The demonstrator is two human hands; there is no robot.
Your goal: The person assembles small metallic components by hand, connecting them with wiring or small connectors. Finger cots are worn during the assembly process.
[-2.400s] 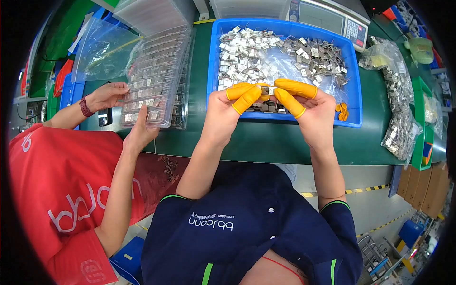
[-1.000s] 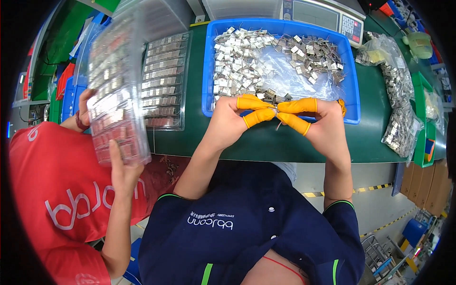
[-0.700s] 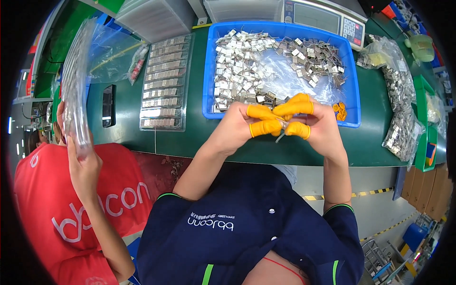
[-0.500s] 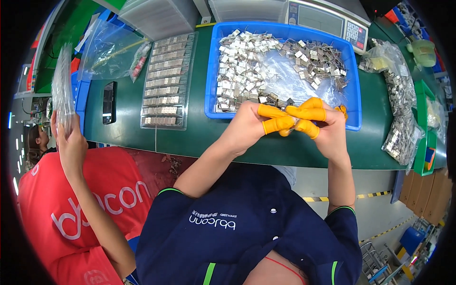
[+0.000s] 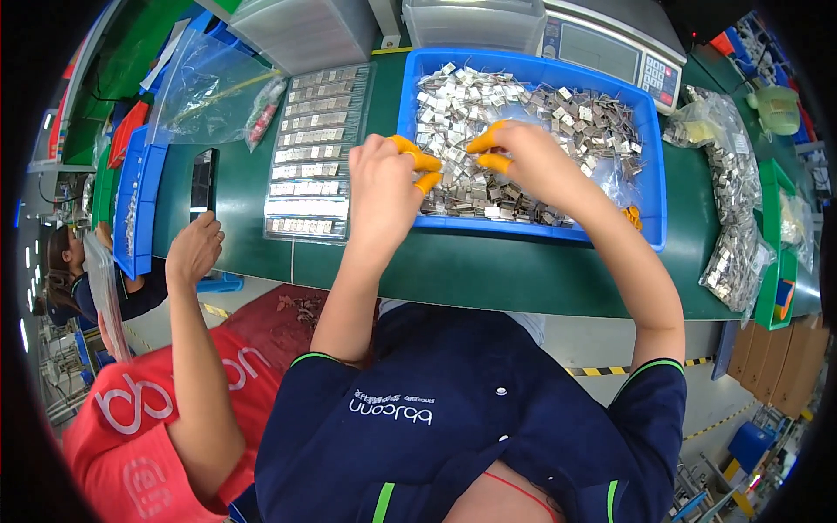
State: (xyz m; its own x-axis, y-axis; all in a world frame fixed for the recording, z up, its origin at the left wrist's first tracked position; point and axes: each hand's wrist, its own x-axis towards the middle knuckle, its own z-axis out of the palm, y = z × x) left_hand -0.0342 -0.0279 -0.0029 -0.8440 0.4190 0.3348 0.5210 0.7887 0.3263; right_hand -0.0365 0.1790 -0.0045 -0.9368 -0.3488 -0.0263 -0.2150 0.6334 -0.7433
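My left hand and right hand reached into the blue bin on the green bench, orange-capped fingertips bent down onto the heap of small metal parts; whether either pinched a piece I could not tell. The loose pile could shift and parts could slide under the clear bag. A co-worker's hand rested near the filled tray.

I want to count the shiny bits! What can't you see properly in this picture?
- Head view: metal pieces in the blue bin are too small and heaped to count.
- Whether the left hand or right hand pinches a piece: fingers hide it.
- Scale: cut off by the top edge.
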